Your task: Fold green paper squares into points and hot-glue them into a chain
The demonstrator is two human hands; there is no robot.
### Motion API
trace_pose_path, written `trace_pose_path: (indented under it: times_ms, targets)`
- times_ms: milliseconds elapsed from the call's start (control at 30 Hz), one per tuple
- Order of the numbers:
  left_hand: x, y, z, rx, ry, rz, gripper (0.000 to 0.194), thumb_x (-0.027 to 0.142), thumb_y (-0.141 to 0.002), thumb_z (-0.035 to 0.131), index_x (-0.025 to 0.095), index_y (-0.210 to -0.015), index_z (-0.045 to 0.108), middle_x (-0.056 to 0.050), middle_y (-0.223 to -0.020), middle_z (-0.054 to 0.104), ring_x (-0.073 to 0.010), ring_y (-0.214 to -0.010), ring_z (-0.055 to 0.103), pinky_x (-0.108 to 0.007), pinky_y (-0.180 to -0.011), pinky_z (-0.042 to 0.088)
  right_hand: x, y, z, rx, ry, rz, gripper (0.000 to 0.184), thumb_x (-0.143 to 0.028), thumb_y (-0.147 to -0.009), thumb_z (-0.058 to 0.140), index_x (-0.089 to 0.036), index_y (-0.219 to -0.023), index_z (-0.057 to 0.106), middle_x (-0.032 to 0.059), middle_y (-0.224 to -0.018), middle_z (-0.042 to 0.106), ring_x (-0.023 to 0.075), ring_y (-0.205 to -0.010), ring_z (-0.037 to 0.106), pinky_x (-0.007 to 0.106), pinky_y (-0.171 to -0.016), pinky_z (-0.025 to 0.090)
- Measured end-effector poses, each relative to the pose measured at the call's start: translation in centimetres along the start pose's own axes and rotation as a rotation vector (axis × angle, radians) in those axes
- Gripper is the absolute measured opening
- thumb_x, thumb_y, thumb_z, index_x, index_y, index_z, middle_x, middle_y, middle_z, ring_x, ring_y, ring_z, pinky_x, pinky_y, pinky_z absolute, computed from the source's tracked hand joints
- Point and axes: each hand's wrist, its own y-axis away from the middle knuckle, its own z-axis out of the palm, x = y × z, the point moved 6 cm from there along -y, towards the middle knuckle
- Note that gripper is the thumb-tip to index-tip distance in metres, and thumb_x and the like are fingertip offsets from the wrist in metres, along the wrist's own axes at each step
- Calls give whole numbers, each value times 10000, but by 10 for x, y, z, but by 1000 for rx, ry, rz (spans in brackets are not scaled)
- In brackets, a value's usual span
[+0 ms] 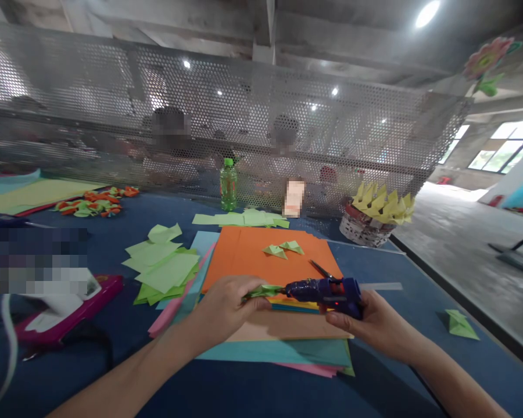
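Above the near part of the paper stack [244, 261], a dark blue glue gun [326, 291] lies nearly level, its nozzle at a small folded green paper [265, 291]. The left hand [230, 305] comes in from the lower left, its forearm slanting up, and pinches the green paper between thumb and fingers. The right hand [370, 325] reaches in from the lower right, wrapped around the gun's handle, thumb along the near side.

The glue gun has a glossy body with red parts, a small red light and a translucent stick [381, 286] jutting from its rear. The green paper is creased and narrow, partly covered by the fingers.

The stack has orange sheets on top, with tan, blue and pink ones showing below. On the orange lie two folded green pieces [284, 249] and a dark pointed tool [321, 269], partly hidden behind the gun. Left of the stack is a loose pile of green sheets [165, 267]; beyond it, more green strips [244, 218] and a green bottle [228, 186]. A basket [364, 226] with yellow paper points stands far right, and another folded green piece [461, 325] sits on the blue table [401, 264] near its right edge.
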Motion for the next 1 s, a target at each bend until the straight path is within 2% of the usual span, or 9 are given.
trace_pose_path:
  times_ms: [200, 433, 567, 733, 1000]
  targets:
    - [0, 0, 1, -5, 5, 19, 217, 356, -962, 524, 224, -970, 696, -40, -861, 707, -217, -794, 645, -256, -674, 402, 5, 1, 2, -17, 12, 1, 422, -570, -812, 701, -148, -814, 691, -4, -691, 572, 137, -656, 489, 209, -569, 418]
    - [1, 0, 1, -10, -7, 45, 229, 354, -986, 498, 228, -959, 687, -29, -838, 699, -205, -767, 635, -260, -661, 374, 7, 3, 4, -23, 61, -31, 395, -548, -861, 664, -167, -960, 692, 9, -761, 643, 162, -692, 554, 224, -610, 477]
    - [0, 0, 1, -4, -19, 59, 213, 331, -986, 504, 226, -958, 687, -29, -842, 694, -204, -785, 634, -260, -667, 371, 1, 3, 4, -3, 139, -106, 357, -501, -880, 661, -179, -1026, 711, 42, -897, 729, 207, -798, 627, 258, -684, 536]
    - [-4, 1, 3, -7, -29, 74, 216, 319, -994, 495, 239, -998, 695, -29, -863, 704, -209, -800, 646, -263, -686, 386, -6, 3, 2, 48, 299, -179, 309, -501, -866, 669, -199, -890, 726, 50, -864, 759, 232, -797, 664, 281, -677, 557]
    - [-5, 0, 3, -3, -38, 82, 222, 335, -1006, 490, 235, -1002, 689, -29, -865, 707, -209, -800, 653, -263, -680, 393, -14, 4, 1, 74, 430, -246, 329, -534, -881, 642, -217, -848, 722, 45, -799, 748, 226, -735, 666, 300, -693, 545]
